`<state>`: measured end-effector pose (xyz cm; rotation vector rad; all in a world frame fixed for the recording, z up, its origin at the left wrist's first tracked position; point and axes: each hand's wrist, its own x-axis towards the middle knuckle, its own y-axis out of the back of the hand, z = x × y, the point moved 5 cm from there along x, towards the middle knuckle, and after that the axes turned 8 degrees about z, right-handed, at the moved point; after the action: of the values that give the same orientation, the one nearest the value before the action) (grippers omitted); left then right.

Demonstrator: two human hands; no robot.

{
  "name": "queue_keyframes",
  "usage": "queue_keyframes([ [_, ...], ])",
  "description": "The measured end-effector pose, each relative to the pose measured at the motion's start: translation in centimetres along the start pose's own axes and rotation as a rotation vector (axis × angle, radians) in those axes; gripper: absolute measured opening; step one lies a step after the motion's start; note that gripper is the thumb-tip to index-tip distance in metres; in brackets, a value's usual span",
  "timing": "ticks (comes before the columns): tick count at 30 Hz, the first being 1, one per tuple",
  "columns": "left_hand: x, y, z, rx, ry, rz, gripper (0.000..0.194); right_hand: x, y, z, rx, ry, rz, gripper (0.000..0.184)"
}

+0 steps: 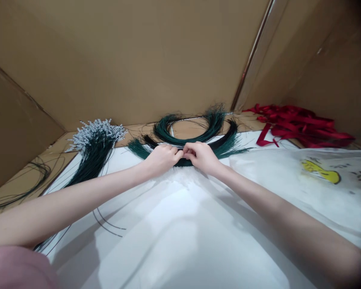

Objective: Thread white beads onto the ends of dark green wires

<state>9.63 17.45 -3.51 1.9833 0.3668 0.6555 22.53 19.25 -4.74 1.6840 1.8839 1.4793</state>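
Note:
My left hand (pixel 165 158) and my right hand (pixel 201 156) meet in the middle, fingertips pinched close together. Whatever sits between their fingers is too small or hidden to make out. Just behind and under them lie curved bundles of dark green wire (pixel 188 140), with ends fanning out left and right. A fluffy white strip (pixel 182 174) shows below the hands, close to the wrists. To the left, a bunch of green wire stems (pixel 93 156) with pale, silvery-white tips (pixel 98 134) lies partly behind my left forearm.
Red ribbon (pixel 303 126) is heaped at the back right. In front of it lies a clear plastic bag (pixel 289 172) with a yellow print. Loose wires (pixel 33 180) curl at the far left. Cardboard walls (pixel 138 60) enclose the white work surface (pixel 156 245).

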Motion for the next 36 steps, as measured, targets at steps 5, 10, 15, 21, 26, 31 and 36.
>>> queue_keyframes([
  [5,0.3,0.8,0.2,0.017,0.021,-0.018,0.017,-1.0,1.3,-0.6,0.074,0.000,0.148,0.007],
  [10,0.4,2.2,-0.6,0.011,0.115,-0.036,0.015,-3.0,2.8,-1.8,0.230,-0.062,0.301,0.015],
  [15,0.7,3.5,-0.2,-0.013,0.168,-0.066,0.016,-3.8,1.7,-1.6,0.488,-0.234,0.233,0.025],
  [21,0.9,4.9,0.9,-0.092,0.228,-0.077,0.020,-3.5,-0.2,-0.7,0.900,-0.528,0.115,0.048],
  [26,0.2,6.3,0.3,-0.239,0.363,-0.083,0.021,-2.7,-0.3,-0.2,1.182,-0.692,0.186,0.033],
  [31,-1.3,7.8,-0.7,-0.500,0.449,-0.095,0.039,-1.1,0.0,2.0,1.319,-0.810,0.398,0.030],
  [36,-3.8,9.3,-1.4,-0.665,0.514,-0.137,0.040,0.5,0.8,4.9,1.344,-0.912,0.553,0.032],
])
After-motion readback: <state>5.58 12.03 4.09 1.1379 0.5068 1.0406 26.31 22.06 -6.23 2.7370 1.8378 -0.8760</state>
